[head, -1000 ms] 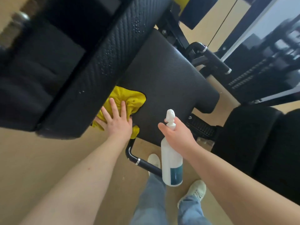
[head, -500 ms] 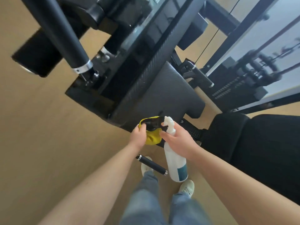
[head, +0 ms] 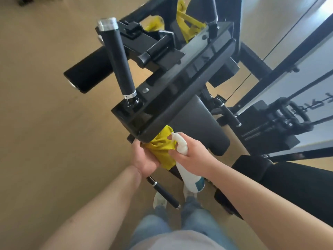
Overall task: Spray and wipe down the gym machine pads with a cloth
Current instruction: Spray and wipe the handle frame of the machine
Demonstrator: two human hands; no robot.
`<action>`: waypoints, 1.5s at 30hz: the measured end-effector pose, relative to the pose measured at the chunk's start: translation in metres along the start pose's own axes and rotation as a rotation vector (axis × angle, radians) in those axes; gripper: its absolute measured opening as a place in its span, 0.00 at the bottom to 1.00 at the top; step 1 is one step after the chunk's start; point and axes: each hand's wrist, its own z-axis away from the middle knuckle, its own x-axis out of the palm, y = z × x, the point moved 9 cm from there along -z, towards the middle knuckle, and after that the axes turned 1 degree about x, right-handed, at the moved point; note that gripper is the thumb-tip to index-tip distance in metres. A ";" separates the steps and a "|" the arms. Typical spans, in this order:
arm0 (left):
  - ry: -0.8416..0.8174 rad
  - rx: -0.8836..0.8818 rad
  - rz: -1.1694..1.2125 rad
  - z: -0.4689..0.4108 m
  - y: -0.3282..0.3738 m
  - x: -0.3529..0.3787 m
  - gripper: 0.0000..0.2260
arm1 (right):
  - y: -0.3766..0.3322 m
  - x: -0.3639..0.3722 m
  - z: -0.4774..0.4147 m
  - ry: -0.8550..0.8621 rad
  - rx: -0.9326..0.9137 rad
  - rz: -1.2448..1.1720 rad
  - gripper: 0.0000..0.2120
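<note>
My left hand (head: 145, 158) grips a bunched yellow cloth (head: 162, 148) against the lower corner of a black back pad (head: 182, 105), seen mostly edge-on. Part of the cloth is hidden behind that corner. My right hand (head: 195, 156) is closed around the neck of a white spray bottle (head: 189, 175) with a teal label. The bottle hangs body down beside the cloth, its nozzle pointing up and left. Behind both hands lies the textured black seat pad (head: 200, 129).
A black handle bar (head: 119, 56) with chrome ends juts up from the frame. Another short handle (head: 163, 193) sticks out below my hands, above my shoes. A roller pad (head: 90, 72) sits left; a weight stack and cables (head: 270, 127) right. Tan floor (head: 45, 123) spreads left.
The view has pulled back and above the machine. My left hand went from flat on the cloth on the pad face to gripping it at the pad's lower corner. The bottle stayed beside it.
</note>
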 end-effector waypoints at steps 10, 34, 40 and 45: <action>-0.074 0.182 0.216 0.049 -0.031 0.023 0.28 | -0.009 -0.041 -0.002 -0.154 -0.212 0.075 0.12; -0.138 0.302 0.386 0.035 -0.038 0.090 0.41 | 0.008 -0.086 -0.025 -0.059 -0.109 0.095 0.09; -0.119 0.257 0.330 -0.004 -0.036 0.109 0.38 | 0.020 -0.111 -0.040 -0.001 -0.110 0.146 0.11; -0.106 0.245 0.349 -0.035 -0.039 0.123 0.39 | 0.025 -0.127 -0.059 -0.038 -0.124 0.156 0.12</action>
